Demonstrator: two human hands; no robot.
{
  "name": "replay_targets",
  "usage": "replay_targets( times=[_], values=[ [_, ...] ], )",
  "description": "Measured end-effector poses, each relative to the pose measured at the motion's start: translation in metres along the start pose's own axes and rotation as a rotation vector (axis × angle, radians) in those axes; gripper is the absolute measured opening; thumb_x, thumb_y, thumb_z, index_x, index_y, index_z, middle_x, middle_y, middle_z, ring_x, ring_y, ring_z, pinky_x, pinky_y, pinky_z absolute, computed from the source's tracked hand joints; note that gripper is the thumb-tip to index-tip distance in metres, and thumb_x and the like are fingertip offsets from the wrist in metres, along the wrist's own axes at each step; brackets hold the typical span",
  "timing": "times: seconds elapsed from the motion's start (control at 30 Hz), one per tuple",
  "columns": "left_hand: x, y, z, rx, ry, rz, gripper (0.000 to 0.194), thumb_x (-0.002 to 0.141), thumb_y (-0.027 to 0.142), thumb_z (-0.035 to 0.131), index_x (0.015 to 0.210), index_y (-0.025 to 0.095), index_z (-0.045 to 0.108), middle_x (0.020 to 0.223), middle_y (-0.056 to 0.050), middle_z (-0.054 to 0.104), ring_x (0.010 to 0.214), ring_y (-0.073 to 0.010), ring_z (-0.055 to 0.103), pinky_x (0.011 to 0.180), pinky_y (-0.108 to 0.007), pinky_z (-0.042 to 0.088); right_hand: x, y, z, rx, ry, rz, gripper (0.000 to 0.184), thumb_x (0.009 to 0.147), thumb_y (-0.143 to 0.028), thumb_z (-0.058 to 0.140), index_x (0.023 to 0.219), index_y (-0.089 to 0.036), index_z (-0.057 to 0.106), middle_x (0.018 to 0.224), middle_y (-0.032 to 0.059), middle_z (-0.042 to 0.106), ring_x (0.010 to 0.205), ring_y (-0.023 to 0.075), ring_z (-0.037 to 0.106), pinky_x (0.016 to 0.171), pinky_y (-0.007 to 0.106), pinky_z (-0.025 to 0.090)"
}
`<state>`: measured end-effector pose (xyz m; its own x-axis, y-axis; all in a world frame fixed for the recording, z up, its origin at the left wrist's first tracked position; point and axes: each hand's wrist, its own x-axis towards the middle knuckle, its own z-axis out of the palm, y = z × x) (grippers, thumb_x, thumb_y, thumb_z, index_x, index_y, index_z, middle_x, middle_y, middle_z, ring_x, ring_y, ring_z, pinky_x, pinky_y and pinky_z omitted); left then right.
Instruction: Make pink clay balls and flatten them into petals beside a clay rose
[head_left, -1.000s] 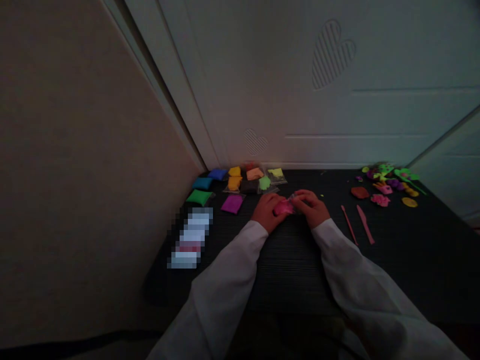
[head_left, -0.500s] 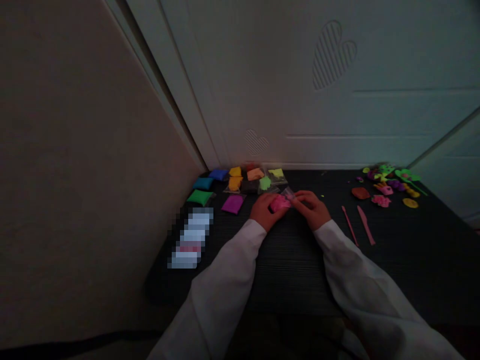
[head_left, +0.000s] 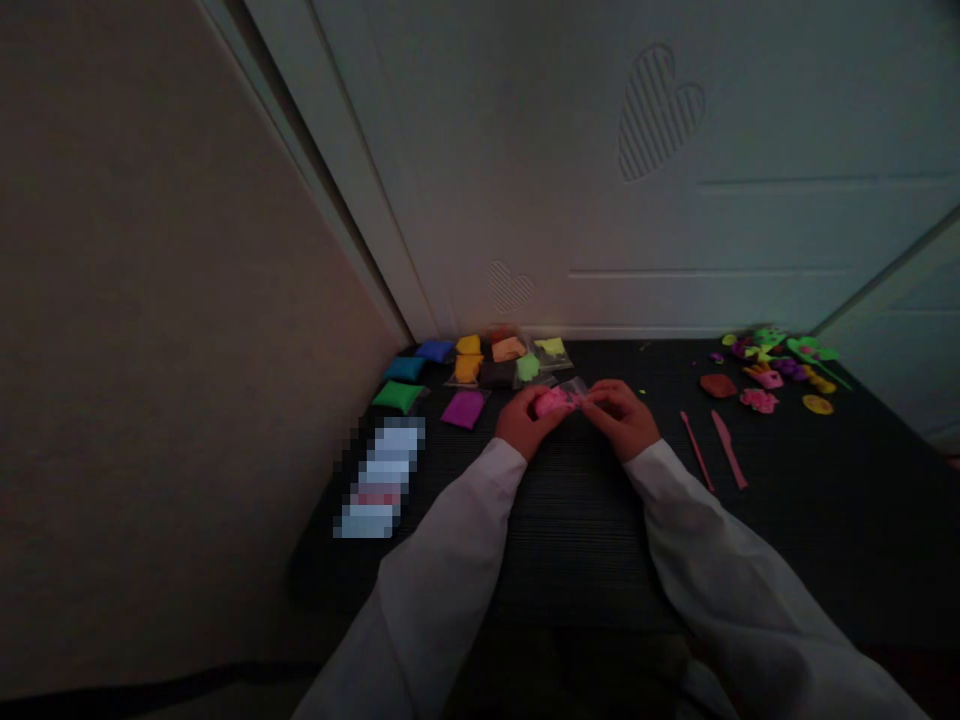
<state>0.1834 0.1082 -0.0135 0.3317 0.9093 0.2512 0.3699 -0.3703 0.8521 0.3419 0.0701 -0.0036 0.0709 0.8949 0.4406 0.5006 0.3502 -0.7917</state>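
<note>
Over the middle of the dark table [head_left: 577,520], a clear bag of pink modelling clay [head_left: 553,402] is between my two hands. My left hand [head_left: 523,420] is closed around the clay end of the bag. My right hand [head_left: 621,412] pinches the clear plastic end with thumb and fingers. Small pink bits show in the plastic near the right fingertips; whether they are clay inside or out, I cannot tell. Behind the hands lie a black clay packet [head_left: 498,375] and a light green one [head_left: 528,367]. A purple packet [head_left: 464,408] lies left of my left hand.
Green [head_left: 397,397], teal [head_left: 404,368] and blue packets [head_left: 436,350] line the left edge, above a blurred-out bright rectangle [head_left: 382,478]. To the right lie a pink stick tool [head_left: 697,450], a pink plastic knife [head_left: 728,450] and several shaped clay pieces, including a pink ruffled one [head_left: 760,400].
The pink clay shows a little further left, against my left hand, and more of the clear plastic lies between my hands. Both hands keep their grip. The view has shifted slightly.
</note>
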Motion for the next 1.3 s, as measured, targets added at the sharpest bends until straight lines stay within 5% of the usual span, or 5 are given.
replay_targets(
  times=[0.7,1.3],
  values=[
    [0.001,0.009,-0.001,-0.197,-0.07,-0.033,0.027,0.079,0.028,0.047,0.102,0.012,0.047,0.095,-0.006,0.054,0.083,-0.0152,0.054,0.072,-0.035,0.046,-0.001,0.002,0.001,0.082,-0.029,0.12,0.02,0.081,-0.029,0.045,0.093,-0.014,0.052,0.089,0.0032,0.055,0.075,0.0124,0.054,0.066,0.031,0.046],
    [0.002,0.002,0.001,-0.129,-0.03,-0.049,0.026,0.079,0.03,0.045,0.098,0.012,0.049,0.091,-0.005,0.055,0.079,-0.014,0.054,0.07,-0.034,0.046,-0.002,-0.001,0.004,0.152,-0.106,0.216,0.019,0.081,-0.029,0.046,0.089,-0.013,0.053,0.085,0.0021,0.056,0.071,0.0112,0.054,0.063,0.029,0.046]
  ],
)
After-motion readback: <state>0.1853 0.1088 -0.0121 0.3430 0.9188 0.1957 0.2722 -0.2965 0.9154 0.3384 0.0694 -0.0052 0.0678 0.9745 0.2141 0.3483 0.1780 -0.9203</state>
